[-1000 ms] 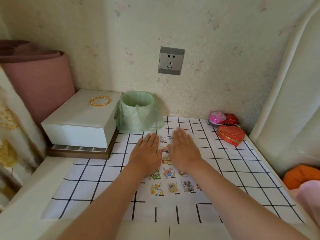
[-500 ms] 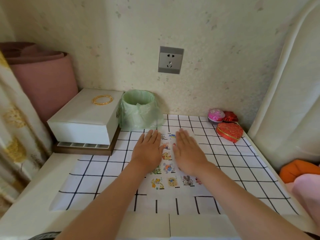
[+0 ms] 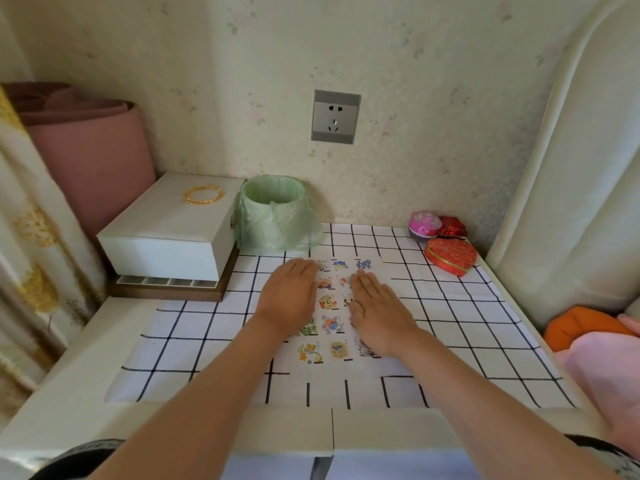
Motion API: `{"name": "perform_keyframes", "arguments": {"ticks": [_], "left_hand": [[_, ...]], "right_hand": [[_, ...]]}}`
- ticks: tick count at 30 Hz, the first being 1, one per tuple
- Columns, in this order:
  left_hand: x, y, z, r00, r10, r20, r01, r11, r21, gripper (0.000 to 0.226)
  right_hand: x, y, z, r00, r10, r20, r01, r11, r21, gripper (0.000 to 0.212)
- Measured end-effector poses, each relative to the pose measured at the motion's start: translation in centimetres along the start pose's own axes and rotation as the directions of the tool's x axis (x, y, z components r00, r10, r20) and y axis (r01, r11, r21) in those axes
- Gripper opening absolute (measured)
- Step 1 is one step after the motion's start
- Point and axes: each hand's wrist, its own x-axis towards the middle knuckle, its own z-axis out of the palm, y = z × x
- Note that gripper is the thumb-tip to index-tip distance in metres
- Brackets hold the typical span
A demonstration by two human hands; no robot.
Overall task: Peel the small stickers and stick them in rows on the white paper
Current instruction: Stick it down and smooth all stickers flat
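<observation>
Pressing flat on the white paper [image 3: 327, 368] — left hand [image 3: 287, 299], right hand [image 3: 377, 313], fingers [image 3: 301, 269] straight, stickers [image 3: 327, 301] between

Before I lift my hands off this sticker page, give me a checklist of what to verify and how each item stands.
1. Left hand flat on the white paper, fingers straight: ok.
2. Right hand flat on it too, holding nothing: ok.
3. Paper lying flat on the checked cloth: ok.
4. Visible stickers lined up in rows: ok.
5. Stickers hidden under the hands: cannot tell.
6. Sticker edges fully pressed down: cannot tell.
</observation>
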Motion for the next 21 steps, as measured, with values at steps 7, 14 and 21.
{"name": "perform_keyframes", "arguments": {"ticks": [7, 14, 21], "left_hand": [[-3.7, 1.3, -0.8, 0.959, 0.28, -0.039, -0.283, 0.952, -0.113, 0.024], [-5.4, 1.9, -0.8, 0.961, 0.275, 0.039, -0.272, 0.96, -0.069, 0.046], [-6.0, 3.3, -1.2, 0.971, 0.225, 0.077, -0.224, 0.974, -0.017, 0.064]], "right_hand": [[-0.1, 0.3, 0.1, 0.997, -0.023, -0.067, 0.029, 0.995, 0.093, 0.058], [-1.9, 0.4, 1.5, 0.893, -0.185, -0.411, 0.231, 0.971, 0.063, 0.037], [-3.6, 0.5, 2.0, 0.845, -0.222, -0.487, 0.283, 0.957, 0.055, 0.032]]}}
